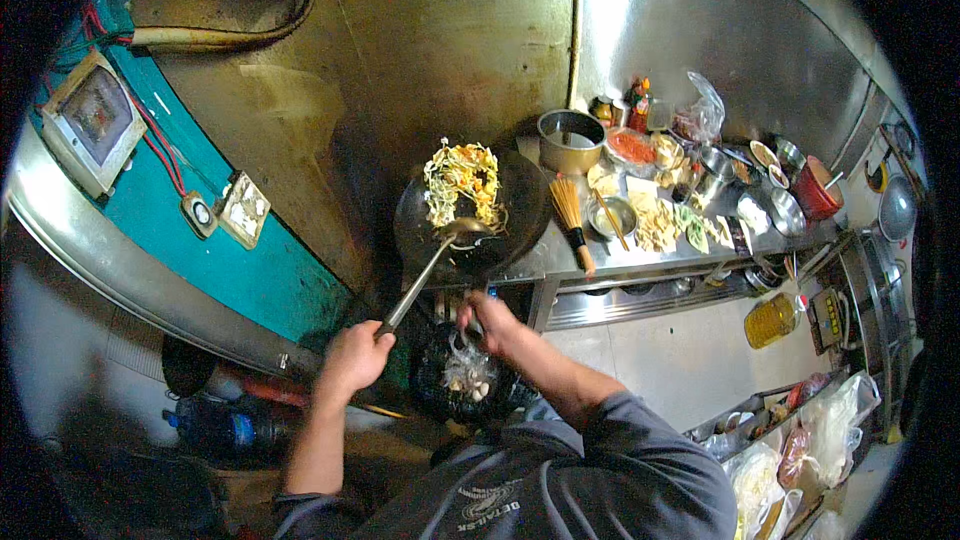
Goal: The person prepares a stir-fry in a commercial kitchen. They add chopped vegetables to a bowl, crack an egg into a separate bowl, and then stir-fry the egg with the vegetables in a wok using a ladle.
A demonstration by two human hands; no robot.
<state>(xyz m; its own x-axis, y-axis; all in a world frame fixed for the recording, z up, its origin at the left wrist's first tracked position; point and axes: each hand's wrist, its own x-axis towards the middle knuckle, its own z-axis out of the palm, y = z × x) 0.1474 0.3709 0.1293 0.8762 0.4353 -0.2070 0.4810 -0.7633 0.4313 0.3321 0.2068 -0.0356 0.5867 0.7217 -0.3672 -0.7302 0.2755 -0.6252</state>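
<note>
A dark wok (517, 187) holds pale shredded food with yellow and orange bits (461, 180), some of it lifted in the air above the pan. My left hand (360, 352) grips the handle of a steel ladle (427, 274), whose bowl is in the wok at the near edge of the food. At the wok's near side is my right hand (487, 321), slightly blurred, its fingers closed around what looks like the wok's handle. Below that hand stands a black-lined bin (442, 390) with a clear plastic bag and scraps in it.
Right of the wok, a steel counter (615, 262) bears a bamboo brush (570, 217), a deep pot (570, 154), a bowl with a stick across it (611, 217), cut ingredients and several more bowls. A yellow oil bottle (772, 321) stands farther right. A greasy metal wall rises behind the wok.
</note>
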